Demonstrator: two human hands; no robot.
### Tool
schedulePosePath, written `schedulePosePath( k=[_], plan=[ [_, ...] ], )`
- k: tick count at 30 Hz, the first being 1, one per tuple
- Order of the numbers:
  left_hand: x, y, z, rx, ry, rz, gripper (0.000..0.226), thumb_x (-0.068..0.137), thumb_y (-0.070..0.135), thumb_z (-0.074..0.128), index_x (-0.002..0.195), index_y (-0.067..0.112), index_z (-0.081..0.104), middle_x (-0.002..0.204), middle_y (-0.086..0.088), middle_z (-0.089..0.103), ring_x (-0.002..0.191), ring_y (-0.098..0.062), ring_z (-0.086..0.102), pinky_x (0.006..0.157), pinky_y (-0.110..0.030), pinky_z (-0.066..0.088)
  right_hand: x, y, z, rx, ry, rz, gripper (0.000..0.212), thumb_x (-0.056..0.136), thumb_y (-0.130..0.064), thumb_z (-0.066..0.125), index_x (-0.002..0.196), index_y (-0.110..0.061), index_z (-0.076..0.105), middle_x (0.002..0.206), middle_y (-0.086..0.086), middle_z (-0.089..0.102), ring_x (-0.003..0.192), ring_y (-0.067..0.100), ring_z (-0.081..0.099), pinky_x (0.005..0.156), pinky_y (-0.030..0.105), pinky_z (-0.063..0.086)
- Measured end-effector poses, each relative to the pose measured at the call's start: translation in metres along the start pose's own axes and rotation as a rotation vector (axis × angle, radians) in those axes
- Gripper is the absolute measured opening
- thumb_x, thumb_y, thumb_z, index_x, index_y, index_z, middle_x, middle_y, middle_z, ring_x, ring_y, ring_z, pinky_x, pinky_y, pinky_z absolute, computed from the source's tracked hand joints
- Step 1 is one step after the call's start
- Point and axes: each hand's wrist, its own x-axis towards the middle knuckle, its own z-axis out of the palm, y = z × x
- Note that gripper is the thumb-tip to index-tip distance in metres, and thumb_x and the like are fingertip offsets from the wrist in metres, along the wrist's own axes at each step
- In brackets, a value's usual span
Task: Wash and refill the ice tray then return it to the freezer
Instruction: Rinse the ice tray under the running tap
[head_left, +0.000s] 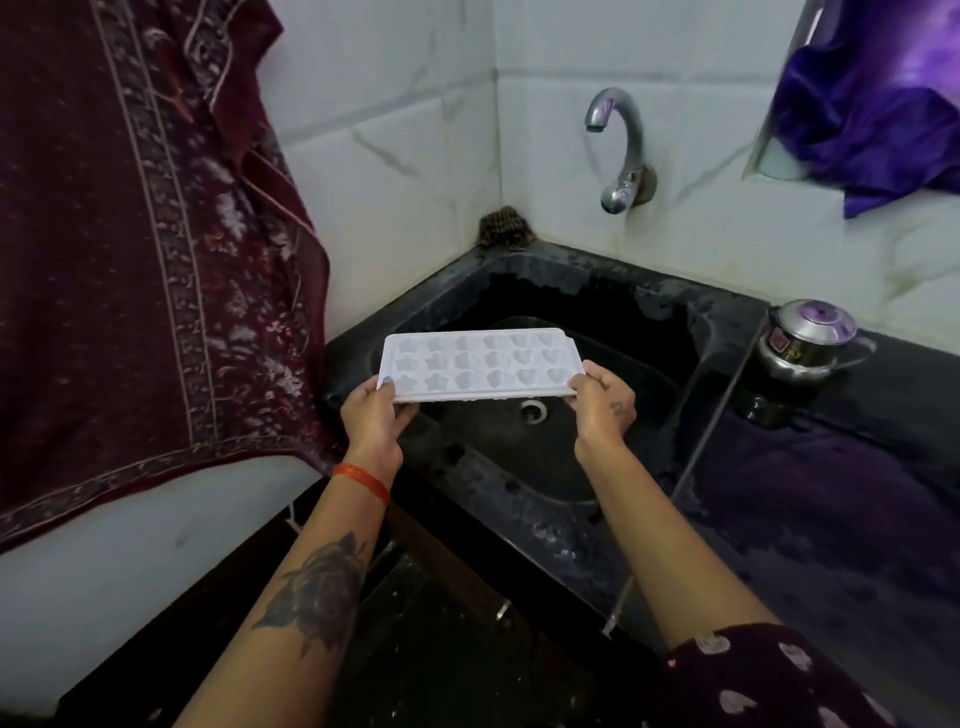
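- The white ice tray (475, 365) is pinched level at its near corners by left hand (375, 415) and right hand (602, 402).
- Washing stage is judged; the tray must next be brought under the tap (618, 150) beyond the hands.

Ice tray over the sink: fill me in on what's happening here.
A person holds a white ice tray level above the black sink, the left hand gripping one short end and the right hand the other. The tap on the tiled wall isn't running. A steel pot sits on the counter.
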Motion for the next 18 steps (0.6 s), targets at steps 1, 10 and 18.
schedulePosePath(
  k=[1,10,18],
  plan=[
    [0.007,0.001,0.008,0.008,-0.014,0.001,0.028,0.098,0.006,0.048,0.125,-0.001,0.052,0.126,-0.018,0.060,0.106,-0.026,0.060,0.085,-0.036,0.052,0.008,-0.001,0.001,-0.003,0.013,-0.008,0.039,0.077,-0.001,0.060,0.116,-0.007,0.065,0.100,0.001,0.065,0.092,0.017,0.064,0.089,0.037,0.055],
    [0.054,0.005,0.077,0.052,-0.137,-0.042,0.017,0.098,0.009,0.048,0.112,0.004,0.057,0.122,-0.016,0.061,0.113,-0.032,0.060,0.084,-0.039,0.052,0.064,-0.018,0.009,0.024,0.103,-0.013,0.039,0.078,-0.001,0.060,0.116,-0.007,0.065,0.100,0.003,0.066,0.093,0.020,0.066,0.089,0.037,0.055],
    [0.110,0.010,0.133,0.077,-0.322,-0.147,0.016,0.101,0.015,0.043,0.089,0.010,0.053,0.097,-0.008,0.063,0.091,-0.025,0.064,0.082,-0.046,0.053,0.114,-0.023,0.027,0.029,0.242,-0.046,0.037,0.078,0.000,0.059,0.114,-0.007,0.066,0.106,0.005,0.067,0.094,0.019,0.065,0.087,0.036,0.055]
  ],
)
